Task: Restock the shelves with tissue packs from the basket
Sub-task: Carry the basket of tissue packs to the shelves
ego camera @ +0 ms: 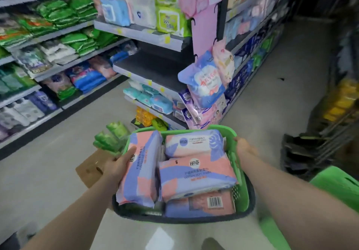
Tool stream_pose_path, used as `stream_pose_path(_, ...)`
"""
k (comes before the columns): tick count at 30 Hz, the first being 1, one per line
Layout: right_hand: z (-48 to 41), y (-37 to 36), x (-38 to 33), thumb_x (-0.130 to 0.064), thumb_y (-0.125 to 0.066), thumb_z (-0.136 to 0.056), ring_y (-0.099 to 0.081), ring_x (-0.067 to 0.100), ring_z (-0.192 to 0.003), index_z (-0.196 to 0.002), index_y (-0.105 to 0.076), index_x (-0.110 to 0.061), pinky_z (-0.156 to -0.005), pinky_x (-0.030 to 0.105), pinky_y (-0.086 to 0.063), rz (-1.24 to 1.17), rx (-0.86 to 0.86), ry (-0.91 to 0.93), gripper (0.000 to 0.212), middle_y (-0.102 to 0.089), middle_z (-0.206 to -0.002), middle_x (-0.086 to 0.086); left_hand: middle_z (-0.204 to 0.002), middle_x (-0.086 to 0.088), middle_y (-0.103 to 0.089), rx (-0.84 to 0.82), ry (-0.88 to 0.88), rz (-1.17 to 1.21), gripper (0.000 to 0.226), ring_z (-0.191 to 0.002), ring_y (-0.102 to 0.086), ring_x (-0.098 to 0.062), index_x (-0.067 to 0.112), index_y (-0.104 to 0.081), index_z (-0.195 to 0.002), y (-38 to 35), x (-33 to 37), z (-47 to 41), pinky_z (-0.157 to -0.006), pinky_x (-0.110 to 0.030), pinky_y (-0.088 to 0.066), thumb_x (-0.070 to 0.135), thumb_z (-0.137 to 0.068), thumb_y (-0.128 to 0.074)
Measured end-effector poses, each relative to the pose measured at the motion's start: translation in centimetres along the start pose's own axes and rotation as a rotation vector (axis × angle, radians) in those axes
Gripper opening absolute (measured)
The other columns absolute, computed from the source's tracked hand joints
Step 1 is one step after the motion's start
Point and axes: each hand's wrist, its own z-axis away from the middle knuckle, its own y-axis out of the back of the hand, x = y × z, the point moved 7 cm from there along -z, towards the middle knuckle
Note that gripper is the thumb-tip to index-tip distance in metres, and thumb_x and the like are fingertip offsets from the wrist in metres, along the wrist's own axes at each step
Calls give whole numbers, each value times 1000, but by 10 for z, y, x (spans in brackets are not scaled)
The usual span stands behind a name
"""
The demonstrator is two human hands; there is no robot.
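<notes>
I carry a green basket (242, 189) in front of me, above the shop floor. It holds several pink and purple tissue packs (196, 177), one standing on edge at its left side (139, 170). My left hand (116, 166) grips the basket's left rim, the thumb lying against the upright pack. My right hand (243, 147) grips the right rim near its far corner. Ahead stands an end shelf unit with a bare dark shelf (153, 65) in its middle tier.
Shelves of green and blue packs (64, 41) line the left aisle. Hanging pouches (204, 80) crowd the unit's right corner. Green packs on a cardboard box (91, 168) lie on the floor left of the basket. Another green basket (338, 185) sits at the right.
</notes>
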Motion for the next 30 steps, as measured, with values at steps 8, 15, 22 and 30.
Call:
stream_pose_path(8, -57, -6, -39, -58, -50, -72, -64, 33, -96, -112, -63, -5, -90, 37, -47, -75, 125, -158, 68, -67, -107, 19, -105, -10, -68, -209, 95, -104, 88, -93, -67, -33, 6, -56, -104, -90, 26, -129, -89, -50, -52, 69, -48, -82)
stream_pose_path(15, -103, -7, -32, -64, -54, -60, -63, 32, -88, -98, -63, -9, -88, 44, -51, -184, 190, -276, 67, -60, -89, 14, -105, -19, -71, -533, 285, -154, 79, -97, -67, -43, 12, -72, -108, -162, 30, -185, -98, -58, -45, 63, -49, -83)
stream_pose_path(22, -91, -20, -10, -56, -57, -77, -55, 26, -76, -97, -58, -9, -80, 37, -44, -342, 301, -366, 51, -55, -81, 9, -88, -14, -75, -605, 142, -300, 65, -83, -71, -36, 10, -75, -95, -197, 74, -234, -91, -50, -51, 62, -56, -77)
stream_pose_path(30, -24, -40, 52, -56, -53, -77, -57, 27, -66, -96, -63, -5, -62, 32, -44, -469, 463, -534, 55, -59, -78, 11, -86, -13, -75, -786, 46, -460, 65, -82, -71, -35, 10, -74, -96, -221, 94, -258, -89, -49, -53, 59, -54, -80)
